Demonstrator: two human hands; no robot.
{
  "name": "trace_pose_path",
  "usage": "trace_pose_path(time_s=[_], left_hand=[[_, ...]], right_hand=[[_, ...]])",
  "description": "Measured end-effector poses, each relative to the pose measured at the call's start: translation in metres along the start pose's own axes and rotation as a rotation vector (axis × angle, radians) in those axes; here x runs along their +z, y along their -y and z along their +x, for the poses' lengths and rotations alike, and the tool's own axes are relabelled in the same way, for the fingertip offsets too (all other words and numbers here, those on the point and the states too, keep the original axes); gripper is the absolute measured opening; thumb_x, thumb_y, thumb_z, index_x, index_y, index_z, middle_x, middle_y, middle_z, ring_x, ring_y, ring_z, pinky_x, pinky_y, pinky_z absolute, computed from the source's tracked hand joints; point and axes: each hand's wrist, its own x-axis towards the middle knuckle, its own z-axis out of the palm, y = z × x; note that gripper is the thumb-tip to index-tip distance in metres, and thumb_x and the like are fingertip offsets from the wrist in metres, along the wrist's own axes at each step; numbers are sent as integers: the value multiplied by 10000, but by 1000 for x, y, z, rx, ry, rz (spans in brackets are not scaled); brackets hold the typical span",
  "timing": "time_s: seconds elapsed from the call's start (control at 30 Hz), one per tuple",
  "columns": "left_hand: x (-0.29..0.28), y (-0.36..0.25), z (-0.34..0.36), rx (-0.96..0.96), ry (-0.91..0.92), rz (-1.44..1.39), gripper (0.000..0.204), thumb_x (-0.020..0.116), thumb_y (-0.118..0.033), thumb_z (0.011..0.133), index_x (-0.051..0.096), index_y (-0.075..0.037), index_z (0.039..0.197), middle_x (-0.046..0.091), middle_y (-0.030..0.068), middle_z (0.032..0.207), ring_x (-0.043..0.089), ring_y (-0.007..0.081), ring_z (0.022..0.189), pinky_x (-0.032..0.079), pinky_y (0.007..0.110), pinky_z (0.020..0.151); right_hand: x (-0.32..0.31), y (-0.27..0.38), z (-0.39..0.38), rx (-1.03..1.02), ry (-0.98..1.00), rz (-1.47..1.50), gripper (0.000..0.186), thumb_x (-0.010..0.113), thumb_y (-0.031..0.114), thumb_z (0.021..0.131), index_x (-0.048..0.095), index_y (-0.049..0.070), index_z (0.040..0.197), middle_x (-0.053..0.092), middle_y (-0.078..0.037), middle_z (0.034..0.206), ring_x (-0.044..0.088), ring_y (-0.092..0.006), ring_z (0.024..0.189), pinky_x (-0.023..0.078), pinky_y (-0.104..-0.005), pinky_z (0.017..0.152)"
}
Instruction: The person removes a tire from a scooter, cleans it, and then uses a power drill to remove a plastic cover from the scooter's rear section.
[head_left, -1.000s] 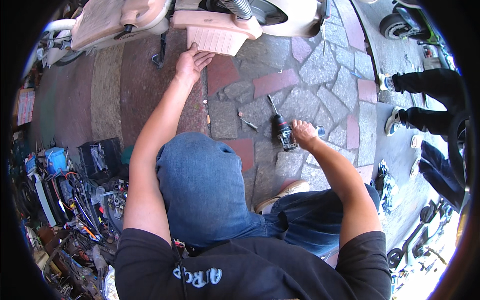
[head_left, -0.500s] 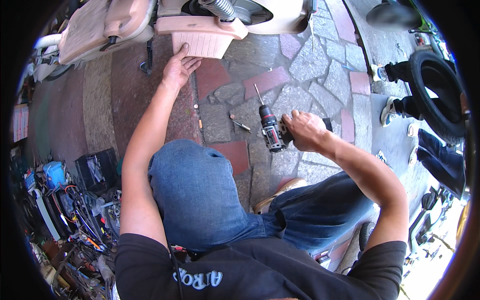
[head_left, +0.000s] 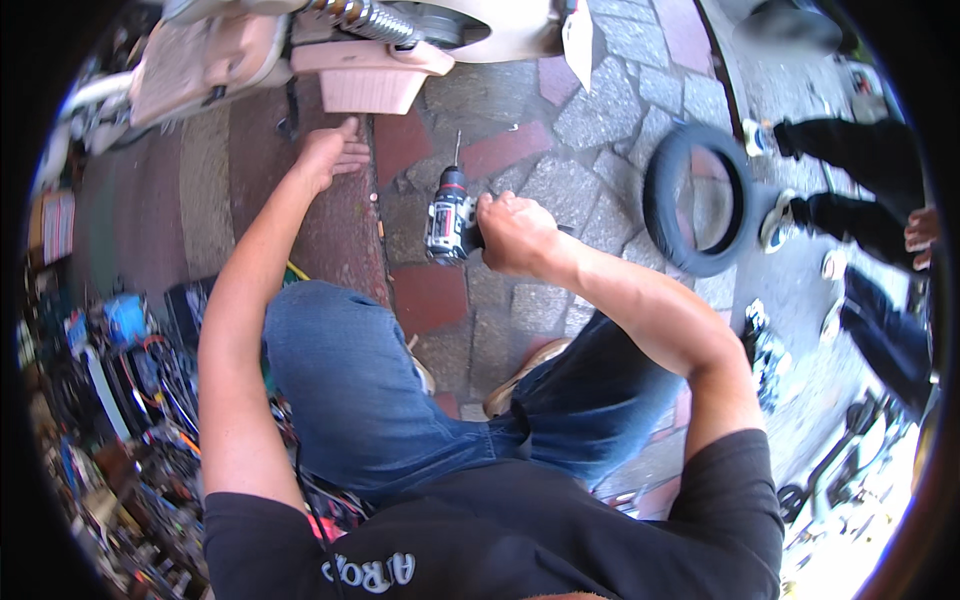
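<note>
Grips a black-and-silver cordless drill [head_left: 446, 225] by its handle, with the right hand [head_left: 518, 234] clamped around it, above stone paving [head_left: 590, 110] and ahead of bent knees [head_left: 325, 335] in blue jeans. Points the slim bit [head_left: 458, 150] away from the body, to the right of a pale pink panel [head_left: 365, 90] set beneath a coiled spring [head_left: 375, 22]. Holds the left hand [head_left: 333, 153] out, with thumb lifted apart from extended fingers, just below the panel's lower edge; hard to tell from this angle whether touching. Has a black tyre [head_left: 660, 200] off to the right, between the drill and a bystander's dark-trousered legs [head_left: 850, 142], plus a jumble of parts [head_left: 130, 400] to the left, near a blue container [head_left: 125, 320].
</note>
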Motion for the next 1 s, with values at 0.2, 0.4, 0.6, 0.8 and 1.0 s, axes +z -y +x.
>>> trace_pose_path(time_s=[0.2,0.4,0.6,0.8,1.0], left_hand=[[-9,-7,-113,495,16,1239,418,717,-385,924,680,6,1067,712,218,1038,688,391,985,536,469,842],[-7,7,-143,333,-343,1103,427,714,-382,912,704,27,1035,710,244,1059,672,423,1044,523,494,890],[35,75,-105,189,-536,542,424,702,-379,935,746,31,1038,733,226,1089,701,337,1028,525,425,889],[59,121,-41,268,-308,-335,439,643,-387,995,697,0,1195,749,136,1115,690,246,1047,520,384,912],[72,90,36,356,-79,-1106,637,604,-499,976,500,-29,1393,585,201,1332,568,322,1180,474,472,968]], right_hand=[[13,12,56,-73,130,-90,455,679,143,816,577,-51,1214,681,-263,1173,686,-367,1118,567,-426,943],[37,23,89,-182,94,-222,521,740,220,780,600,-31,1214,708,-249,1132,694,-373,1101,570,-441,936],[40,29,82,-191,131,-275,444,697,185,806,643,-43,1183,708,-231,1162,685,-363,1133,567,-421,942],[40,31,76,-115,100,-279,445,649,198,809,598,-61,1167,713,-270,1083,694,-406,1066,561,-450,922],[38,41,57,-18,-7,-296,476,680,216,793,564,0,1201,685,-277,1069,666,-442,1046,531,-491,923]])
